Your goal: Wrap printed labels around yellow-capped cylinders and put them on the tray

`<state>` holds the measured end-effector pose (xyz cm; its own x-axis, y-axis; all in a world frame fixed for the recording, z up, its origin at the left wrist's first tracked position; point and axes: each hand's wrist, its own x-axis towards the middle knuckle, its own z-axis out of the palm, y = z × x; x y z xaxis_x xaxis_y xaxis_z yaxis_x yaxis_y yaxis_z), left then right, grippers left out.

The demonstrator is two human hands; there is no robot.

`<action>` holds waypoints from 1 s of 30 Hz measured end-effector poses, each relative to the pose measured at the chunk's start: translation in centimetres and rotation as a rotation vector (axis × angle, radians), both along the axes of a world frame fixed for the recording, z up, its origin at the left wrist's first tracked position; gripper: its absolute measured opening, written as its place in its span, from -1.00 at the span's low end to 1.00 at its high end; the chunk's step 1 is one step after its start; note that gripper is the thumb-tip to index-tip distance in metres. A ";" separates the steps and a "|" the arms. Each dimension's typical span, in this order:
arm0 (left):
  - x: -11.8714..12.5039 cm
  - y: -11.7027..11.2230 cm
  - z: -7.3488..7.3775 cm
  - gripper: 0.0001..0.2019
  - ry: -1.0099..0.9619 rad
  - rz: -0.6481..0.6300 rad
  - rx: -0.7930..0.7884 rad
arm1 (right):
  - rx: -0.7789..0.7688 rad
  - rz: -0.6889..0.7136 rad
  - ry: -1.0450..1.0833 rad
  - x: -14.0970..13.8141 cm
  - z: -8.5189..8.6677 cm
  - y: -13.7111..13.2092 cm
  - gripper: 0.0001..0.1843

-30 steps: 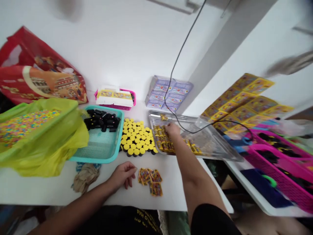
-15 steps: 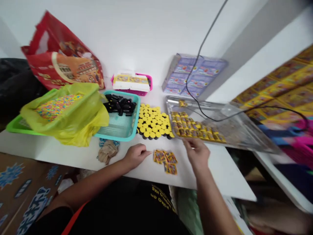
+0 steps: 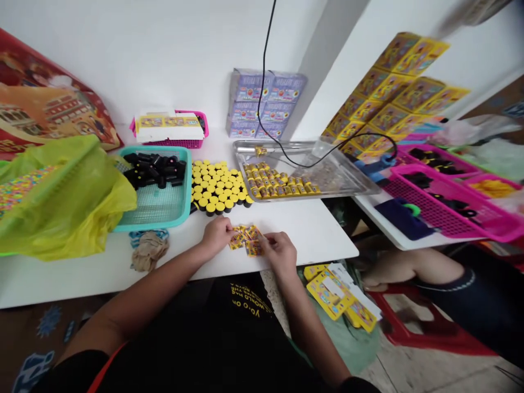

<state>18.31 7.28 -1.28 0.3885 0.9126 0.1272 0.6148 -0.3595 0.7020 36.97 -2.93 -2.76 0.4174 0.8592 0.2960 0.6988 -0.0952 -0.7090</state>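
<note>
In the head view, a small pile of printed yellow labels (image 3: 245,238) lies on the white table in front of me. My left hand (image 3: 218,234) is at the pile's left side, its fingers closed in a pinch; what they hold is too small to make out. From the right, my right hand (image 3: 280,252) has its thumb and fingers closed at the edge of a label. Behind the pile stand many small black cylinders with yellow tops (image 3: 216,188). Similar cylinders wrapped in yellow labels (image 3: 274,183) lie in rows in a metal tray (image 3: 344,191).
A teal basket (image 3: 164,218) of black parts, a yellow bag (image 3: 82,218) with colourful beads and a crumpled cloth (image 3: 149,251) are at left. A black cable (image 3: 266,54) hangs over the tray. Pink baskets (image 3: 429,202) and a person's leg (image 3: 417,267) are at right.
My right hand has moved from the tray's front edge to the labels. My left hand has come closer to them too. The camera view has turned right.
</note>
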 end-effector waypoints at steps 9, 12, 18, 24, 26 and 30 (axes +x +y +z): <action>-1.2 0.6 -0.5 -0.84 -0.249 -0.043 -0.002 | 0.110 0.160 -0.012 -3.0 1.5 2.1 -0.79; -1.5 0.5 0.0 -0.85 -0.265 -0.120 0.041 | 0.111 0.297 -0.097 -3.7 2.6 3.0 -0.78; -1.9 0.5 0.6 -0.80 -0.277 -0.152 -0.004 | -0.004 0.471 -0.048 -4.5 3.2 5.5 -0.89; -2.3 0.7 0.5 -0.76 -0.389 -0.127 -0.134 | -0.044 0.366 0.159 -4.4 2.6 6.2 -0.91; -2.3 0.7 0.8 -0.75 -0.416 -0.126 -0.121 | -0.053 0.390 0.210 -4.5 2.8 6.1 -0.90; -2.2 0.2 1.8 -0.74 -0.607 -0.066 -0.244 | -0.018 0.354 0.482 -5.2 3.6 6.1 -0.79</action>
<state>16.06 7.43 0.51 0.3688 0.9198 0.1342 0.0655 -0.1697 0.9833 31.81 3.18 0.86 0.1889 0.9735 0.1288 0.2903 0.0699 -0.9544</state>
